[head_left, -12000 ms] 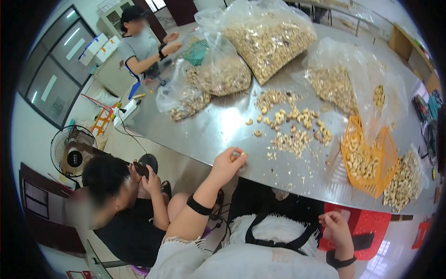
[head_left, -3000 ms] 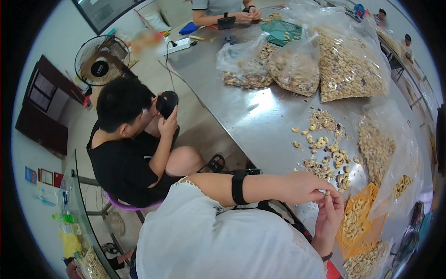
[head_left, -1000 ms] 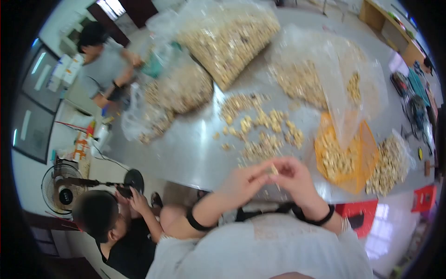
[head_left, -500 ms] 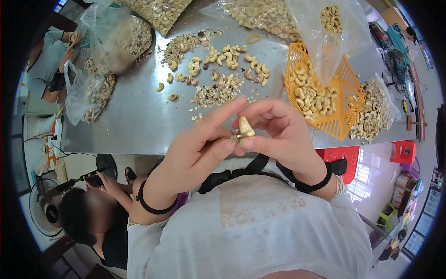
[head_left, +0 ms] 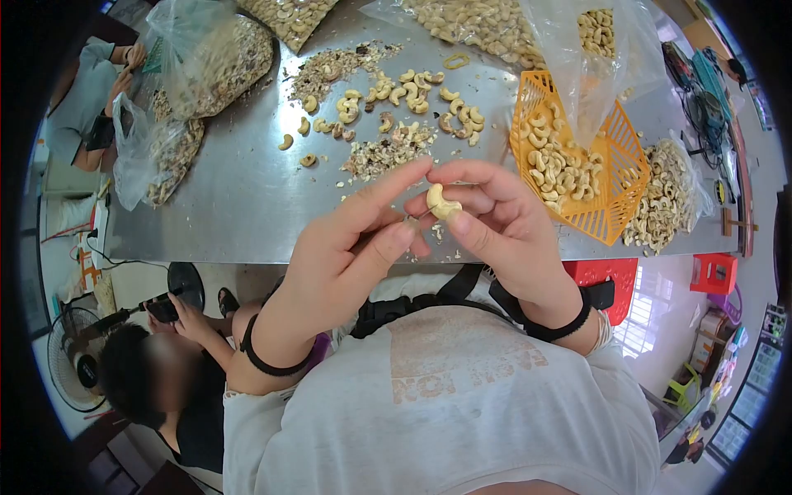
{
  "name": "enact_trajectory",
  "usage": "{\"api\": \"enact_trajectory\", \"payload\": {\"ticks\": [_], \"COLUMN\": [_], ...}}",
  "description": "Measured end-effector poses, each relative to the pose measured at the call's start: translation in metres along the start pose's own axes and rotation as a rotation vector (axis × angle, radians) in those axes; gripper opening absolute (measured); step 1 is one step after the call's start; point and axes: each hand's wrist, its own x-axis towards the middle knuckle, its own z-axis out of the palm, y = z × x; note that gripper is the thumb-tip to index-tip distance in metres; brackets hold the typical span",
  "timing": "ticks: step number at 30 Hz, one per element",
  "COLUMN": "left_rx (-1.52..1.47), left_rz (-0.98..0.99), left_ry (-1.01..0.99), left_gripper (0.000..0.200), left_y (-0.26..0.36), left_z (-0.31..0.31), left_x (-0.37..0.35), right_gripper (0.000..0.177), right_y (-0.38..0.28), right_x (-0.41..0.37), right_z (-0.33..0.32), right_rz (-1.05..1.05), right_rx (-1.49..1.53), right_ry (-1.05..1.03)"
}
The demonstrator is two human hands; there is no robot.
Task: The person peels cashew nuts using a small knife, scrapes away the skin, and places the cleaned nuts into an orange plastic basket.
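Observation:
My right hand (head_left: 511,235) pinches a pale, curved cashew nut (head_left: 444,204) between thumb and fingers, just above the table's near edge. Close against it, my left hand (head_left: 351,239) has thumb and fingers pressed together on a small thin tool; only its narrow tip shows, reaching towards the nut, and the rest is hidden in the fingers. Beyond my hands lie loose cashews (head_left: 410,91) in small groups and a heap of skin and nut crumbs (head_left: 388,153).
An orange plastic basket (head_left: 633,157) with cashews stands at the right, beside a pile of unpeeled-looking cashews (head_left: 664,194). Plastic bags of nuts (head_left: 474,29) line the metal table's (head_left: 223,198) far side. A person with a phone (head_left: 161,309) sits at lower left; another person is at upper left.
The cashew has turned in my right fingers, from upright to showing its curved side. Both hands have shifted slightly; the tool tip stays by the nut.

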Motion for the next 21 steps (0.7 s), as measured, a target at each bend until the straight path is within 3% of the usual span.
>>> {"api": "enact_trajectory", "payload": {"ticks": [17, 21], "left_rx": [0.077, -0.082], "left_rz": [0.078, -0.045], "left_ry": [0.060, 0.061], "left_gripper": [0.037, 0.036], "left_y": [-0.011, -0.009], "left_z": [0.011, 0.010], "left_x": [0.009, 0.009], "right_gripper": [0.021, 0.026], "right_y": [0.009, 0.017], "right_x": [0.000, 0.001], "right_z": [-0.002, -0.008], "right_rz": [0.004, 0.047], "right_rx": [-0.004, 0.047], "right_ry": [0.133, 0.180]}}
